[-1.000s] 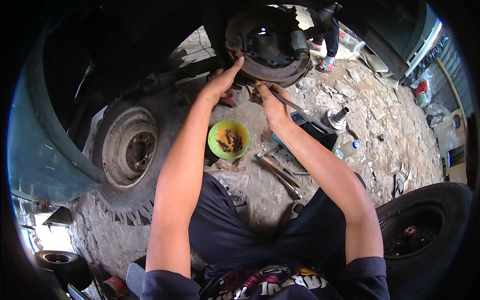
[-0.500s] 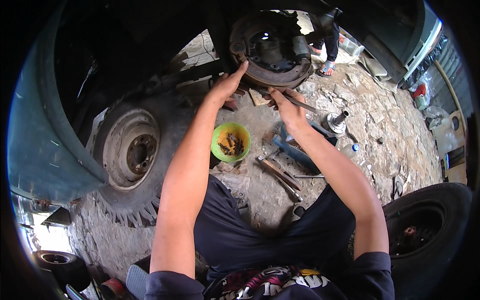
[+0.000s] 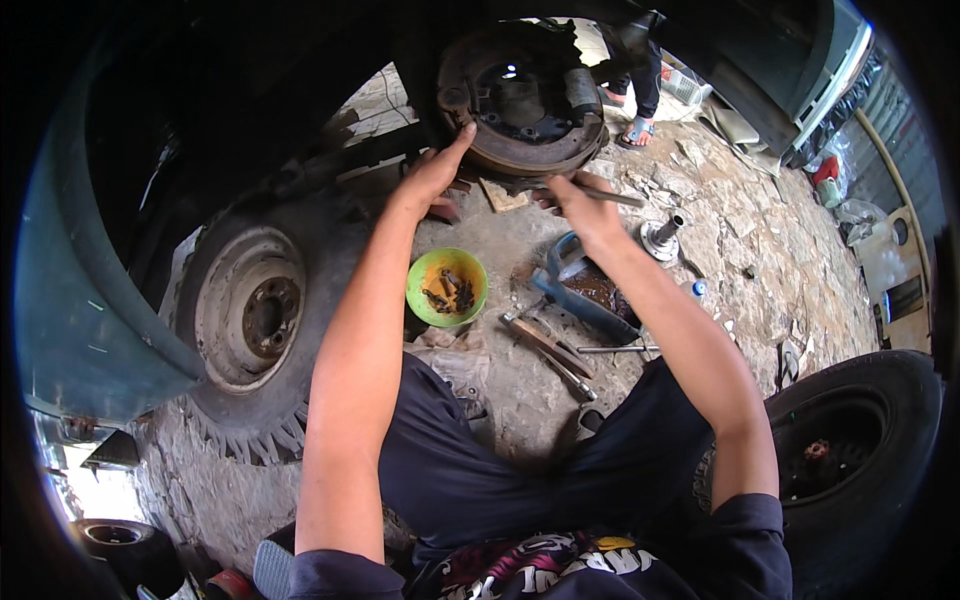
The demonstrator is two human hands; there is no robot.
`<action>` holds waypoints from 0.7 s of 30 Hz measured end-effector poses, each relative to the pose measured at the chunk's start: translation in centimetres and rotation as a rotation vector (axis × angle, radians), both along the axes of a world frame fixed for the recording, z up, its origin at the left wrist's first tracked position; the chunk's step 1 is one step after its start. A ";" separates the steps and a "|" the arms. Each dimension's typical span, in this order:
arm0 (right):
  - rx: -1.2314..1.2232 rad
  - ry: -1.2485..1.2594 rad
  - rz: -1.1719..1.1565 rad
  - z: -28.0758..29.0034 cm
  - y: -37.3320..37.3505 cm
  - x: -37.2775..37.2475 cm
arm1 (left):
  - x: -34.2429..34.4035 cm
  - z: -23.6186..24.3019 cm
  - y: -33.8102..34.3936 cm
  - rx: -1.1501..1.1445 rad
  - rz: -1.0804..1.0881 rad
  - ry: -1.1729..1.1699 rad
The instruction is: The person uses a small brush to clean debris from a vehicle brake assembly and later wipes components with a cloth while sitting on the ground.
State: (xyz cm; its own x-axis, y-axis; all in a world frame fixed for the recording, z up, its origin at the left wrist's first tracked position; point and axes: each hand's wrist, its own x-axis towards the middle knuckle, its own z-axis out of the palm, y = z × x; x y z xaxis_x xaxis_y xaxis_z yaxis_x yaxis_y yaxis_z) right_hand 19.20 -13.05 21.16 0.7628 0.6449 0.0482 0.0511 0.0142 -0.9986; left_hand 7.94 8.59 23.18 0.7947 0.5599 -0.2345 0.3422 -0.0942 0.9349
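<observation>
A rusty drum brake assembly [image 3: 515,105] with a curved brake shoe [image 3: 535,152] faces me at the top. My left hand [image 3: 437,178] grips its lower left edge, thumb pressed on the shoe and the other fingers lower down, partly blurred. Just below the assembly's lower right side, my right hand [image 3: 585,212] is closed around a thin grey metal bar [image 3: 622,199]. One end of the bar sticks out to the right; its other end is hidden by the hand. Under my arms sits a green bowl [image 3: 447,287] with small dark metal parts in it.
A cut-open blue container [image 3: 590,305] with brown liquid lies under my right forearm, near a flanged metal hub [image 3: 660,240]. Tools [image 3: 550,352] rest between my legs. Tyres stand left [image 3: 250,310] and right [image 3: 850,450]. Another person's foot [image 3: 637,132] is behind the brake.
My right hand and the metal bar have moved slightly away from the brake's lower edge. My left thumb stays on the shoe. The whole view has shifted a little.
</observation>
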 end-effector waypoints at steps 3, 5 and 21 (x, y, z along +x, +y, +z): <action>0.089 -0.022 0.043 -0.4 0.7 -0.5 | -0.4 0.2 0.4 -0.023 -0.046 -0.002; 0.032 -0.082 0.105 0.0 0.5 0.8 | -0.7 -0.1 0.9 0.003 0.012 0.008; 0.006 -0.095 0.026 -0.1 1.4 1.2 | -0.6 0.5 0.2 -0.013 -0.016 0.012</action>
State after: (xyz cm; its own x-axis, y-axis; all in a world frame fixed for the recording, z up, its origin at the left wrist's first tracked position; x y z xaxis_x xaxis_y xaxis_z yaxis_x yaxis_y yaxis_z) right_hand 20.42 -11.69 21.01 0.7376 0.6639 0.1235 0.1454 0.0225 -0.9891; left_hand 7.30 8.76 23.68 0.8008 0.5436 -0.2514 0.3523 -0.0880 0.9318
